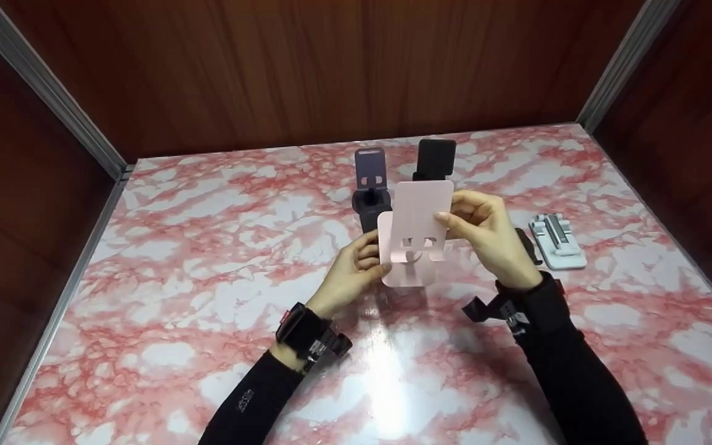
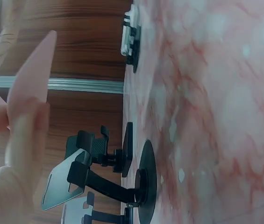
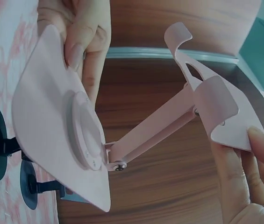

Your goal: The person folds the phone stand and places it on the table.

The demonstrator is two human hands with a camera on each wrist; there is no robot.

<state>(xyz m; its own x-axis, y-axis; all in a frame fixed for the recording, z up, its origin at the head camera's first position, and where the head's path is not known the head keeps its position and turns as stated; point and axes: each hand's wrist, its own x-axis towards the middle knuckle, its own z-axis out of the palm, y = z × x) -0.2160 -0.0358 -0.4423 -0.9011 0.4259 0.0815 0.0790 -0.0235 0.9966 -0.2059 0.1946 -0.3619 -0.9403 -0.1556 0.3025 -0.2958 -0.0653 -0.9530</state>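
A pale pink phone stand is held up over the table by both hands. My left hand pinches the left edge of its flat base, thumb in front and fingers behind. On the other side, my right hand grips the right edge of the upper plate between thumb and fingers. The right wrist view shows the base plate with its round disc, joined by a hinged arm to the upper plate, which has two curled hooks. In the left wrist view only part of the pink stand shows.
Behind the pink stand are a purple-plated stand and a black stand. A white folded stand lies to the right, with a dark object partly hidden by the right hand. Wooden panels enclose the marble-patterned table.
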